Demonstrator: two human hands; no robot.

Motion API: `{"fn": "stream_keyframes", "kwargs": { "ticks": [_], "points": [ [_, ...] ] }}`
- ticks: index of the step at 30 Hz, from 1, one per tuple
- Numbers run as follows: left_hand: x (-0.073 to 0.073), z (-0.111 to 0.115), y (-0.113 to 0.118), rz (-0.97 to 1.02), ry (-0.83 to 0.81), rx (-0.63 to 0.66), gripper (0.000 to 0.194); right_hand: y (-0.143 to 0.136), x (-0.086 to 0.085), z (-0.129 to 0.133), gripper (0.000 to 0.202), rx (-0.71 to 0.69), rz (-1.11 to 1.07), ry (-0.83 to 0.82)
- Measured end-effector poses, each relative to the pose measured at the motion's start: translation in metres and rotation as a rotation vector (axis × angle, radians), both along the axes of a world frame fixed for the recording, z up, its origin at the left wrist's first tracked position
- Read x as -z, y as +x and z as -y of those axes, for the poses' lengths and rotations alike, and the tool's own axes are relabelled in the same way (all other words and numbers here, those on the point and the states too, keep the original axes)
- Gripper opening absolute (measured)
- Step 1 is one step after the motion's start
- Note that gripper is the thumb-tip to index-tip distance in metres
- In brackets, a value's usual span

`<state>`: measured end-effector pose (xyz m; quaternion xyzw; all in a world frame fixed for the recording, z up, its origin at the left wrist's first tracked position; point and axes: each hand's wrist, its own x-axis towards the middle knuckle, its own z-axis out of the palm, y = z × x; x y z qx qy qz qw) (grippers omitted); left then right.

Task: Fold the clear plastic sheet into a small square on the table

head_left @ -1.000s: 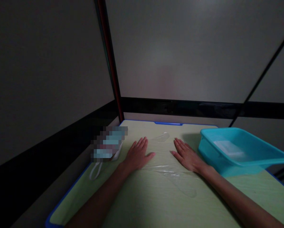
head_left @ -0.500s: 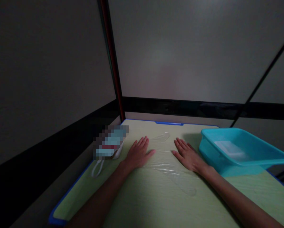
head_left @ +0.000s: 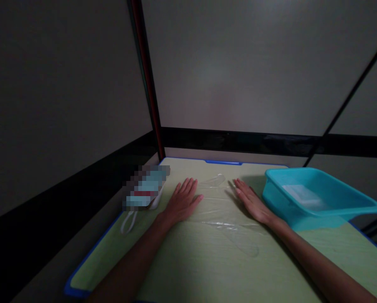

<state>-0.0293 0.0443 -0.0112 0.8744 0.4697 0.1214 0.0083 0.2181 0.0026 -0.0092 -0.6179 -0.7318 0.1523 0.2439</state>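
A thin, clear plastic film [head_left: 221,204] with rounded, finger-like ends lies spread and creased between my hands; its exact kind is hard to make out. My left hand [head_left: 184,201] rests palm down at its left edge, fingers stretched out and thumb pointing inward. On the other side, my right hand [head_left: 250,203] is tilted onto its outer edge with the palm turned inward and fingers extended, near the film's right edge. Neither hand grips anything. Whether the right hand presses on the film cannot be told.
A turquoise plastic basin [head_left: 289,210] with a white label inside stands right of my right hand. At the left, a blurred-out package [head_left: 147,187] sits with a white strap loop [head_left: 128,223]. The pale table [head_left: 182,269] has a blue edge and meets walls behind and left.
My right hand has rolled from palm down onto its outer edge, its thumb lifting. My left hand stays flat in nearly the same place. The view has shifted slightly.
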Motion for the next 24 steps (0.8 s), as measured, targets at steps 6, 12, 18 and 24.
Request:
{"fn": "stream_keyframes", "kwargs": {
  "ticks": [6,12,18,24],
  "points": [
    [-0.007,-0.003,-0.008,0.245,-0.071,-0.01,0.051,0.006,-0.004,0.0,0.061,0.031,-0.103,0.056],
    [-0.026,0.014,-0.004,0.259,0.154,0.169,0.047,-0.017,-0.023,0.018,0.057,-0.159,0.333,0.243],
    [-0.014,0.028,0.013,0.084,0.068,0.328,0.049,-0.045,-0.023,0.036,0.061,-0.338,0.397,0.268],
    [0.0,0.025,0.013,0.01,0.006,0.3,0.051,-0.047,-0.012,0.04,0.068,-0.402,0.381,0.246]
  ]
}}
